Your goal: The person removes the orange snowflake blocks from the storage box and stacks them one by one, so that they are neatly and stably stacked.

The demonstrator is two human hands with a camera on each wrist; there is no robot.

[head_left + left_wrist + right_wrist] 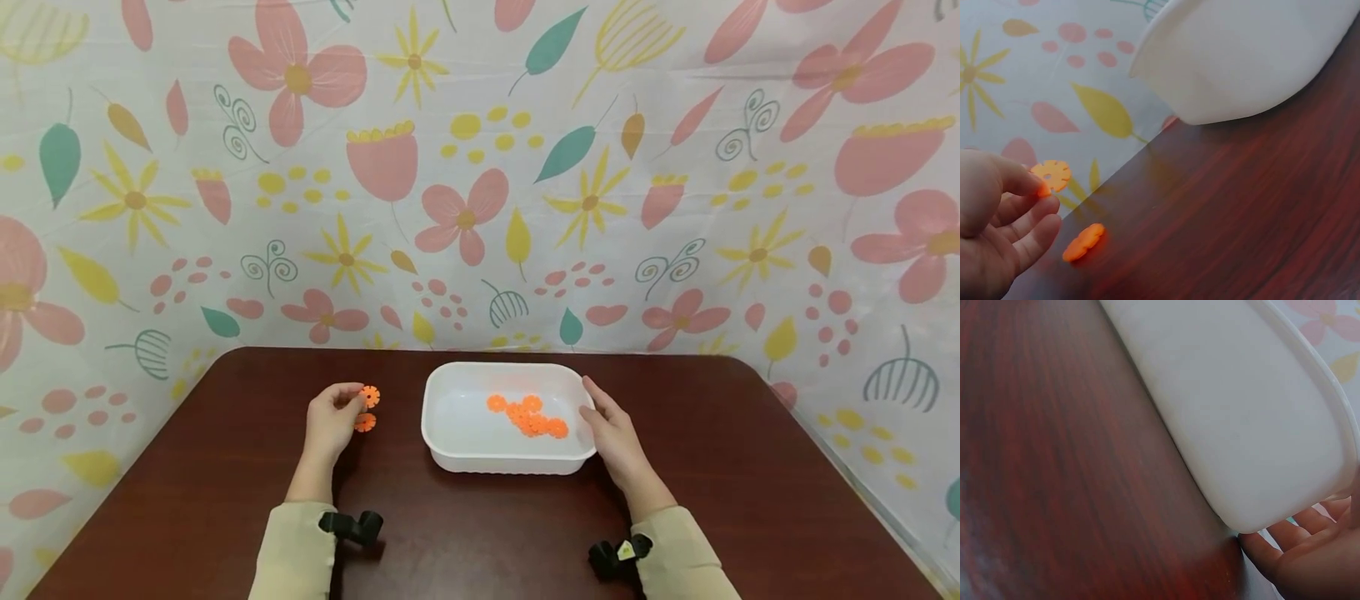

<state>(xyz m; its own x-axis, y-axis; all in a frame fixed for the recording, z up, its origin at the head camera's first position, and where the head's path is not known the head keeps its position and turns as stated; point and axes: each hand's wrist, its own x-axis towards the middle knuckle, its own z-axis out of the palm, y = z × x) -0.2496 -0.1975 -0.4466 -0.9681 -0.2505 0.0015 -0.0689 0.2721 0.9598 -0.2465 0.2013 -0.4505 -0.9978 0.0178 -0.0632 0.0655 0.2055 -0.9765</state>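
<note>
My left hand (333, 421) pinches an orange notched building disc (370, 396) with a hole in its middle between thumb and fingers, left of the white plastic tub (502, 464). In the left wrist view, an orange bit shows at the thumb tip just below the held disc (1057, 174). Close under those fingers, another orange disc (1084, 242) lies on the table. My right hand (618, 437) grips the tub's right end, thumb over the rim and fingers along the outside wall. Inside the tub, several orange discs (532, 421) lie in a loose cluster toward the right.
The dark red-brown wooden table (480, 533) has rounded far corners. Behind it hangs a white cloth (480, 317) printed with flowers and leaves. Black camera mounts (352, 527) sit on both wrists, over the cream sleeves (296, 550).
</note>
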